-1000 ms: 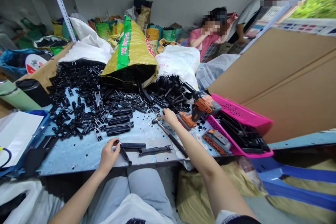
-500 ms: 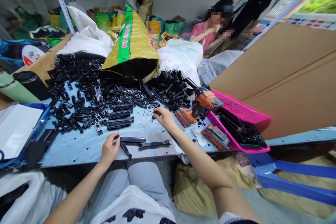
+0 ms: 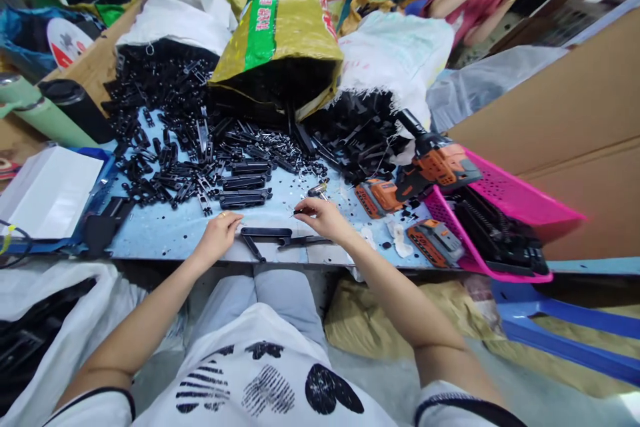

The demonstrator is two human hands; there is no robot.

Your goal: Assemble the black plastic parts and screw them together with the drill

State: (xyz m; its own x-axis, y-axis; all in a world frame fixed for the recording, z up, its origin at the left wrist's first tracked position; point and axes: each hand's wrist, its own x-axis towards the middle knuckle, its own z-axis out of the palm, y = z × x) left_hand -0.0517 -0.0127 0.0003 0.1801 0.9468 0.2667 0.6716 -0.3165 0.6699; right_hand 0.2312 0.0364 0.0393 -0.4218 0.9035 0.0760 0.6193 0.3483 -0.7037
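Note:
My left hand [image 3: 220, 235] hovers at the table's front, thumb and forefinger pinched together; anything between them is too small to make out. Opposite it, my right hand [image 3: 325, 220] pinches a small black part [image 3: 300, 211], with a thin pin-like tip showing beside it. Below and between the hands lies a black hinged arm [image 3: 267, 232], its two bars spread at an angle. A second black bar [image 3: 305, 241] rests to its right, partly hidden by my right hand. Several assembled black arms [image 3: 245, 198] are stacked just behind. A small metallic cylinder [image 3: 317, 190] lies beyond my right hand.
Heaps of black parts [image 3: 160, 80] and small pins spread from a yellow sack [image 3: 280, 33]. To the right stand an orange cordless driver [image 3: 440, 163], a spare battery [image 3: 434, 240] and a pink basket [image 3: 520, 200]. Another person sits behind the sacks.
My left hand has let go of the hinged arm and sits apart from it. My right hand has come nearer from the loose small parts. The view has tilted down.

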